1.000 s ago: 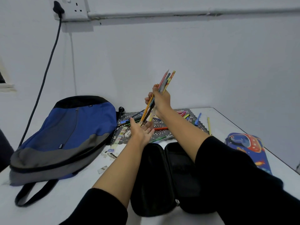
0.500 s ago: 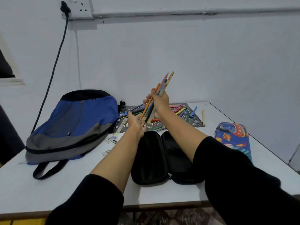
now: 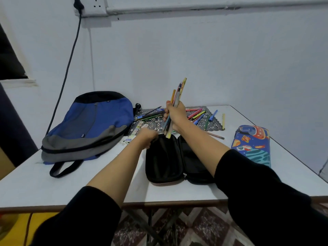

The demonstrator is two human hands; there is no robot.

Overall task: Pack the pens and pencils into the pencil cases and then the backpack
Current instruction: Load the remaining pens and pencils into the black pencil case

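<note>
Pencils and pens, a mixed bundle (image 3: 177,98) of orange, grey, blue and yellow-patterned shafts, stand almost upright in the right hand (image 3: 175,115). Its fingers are wrapped tightly round the middle of the bundle. The upper ends fan out slightly above the fist, leaning toward one o'clock. The lower ends hang just over the far rim of the black pencil case (image 3: 164,157).

That case lies unzipped and spread flat on the white table (image 3: 88,183), both dark halves facing up. The left hand (image 3: 148,137) sits at the case's eleven o'clock corner with its fingers bent down at the rim. It is blurred, so I cannot tell whether it grips the edge or only touches it.

At twelve o'clock from the case lies a dark patterned mat (image 3: 210,122). Loose pens (image 3: 194,113) in pink, yellow, green and blue are scattered across it, and a yellow pencil (image 3: 223,118) lies just off its right edge. A brown pencil (image 3: 215,135) lies on the table at two o'clock.

A second pencil case (image 3: 252,148), blue with rockets and planets printed on it, lies closed at three o'clock. The blue, grey and black backpack (image 3: 88,125) lies flat at ten o'clock, its strap looping toward the near table edge.
</note>
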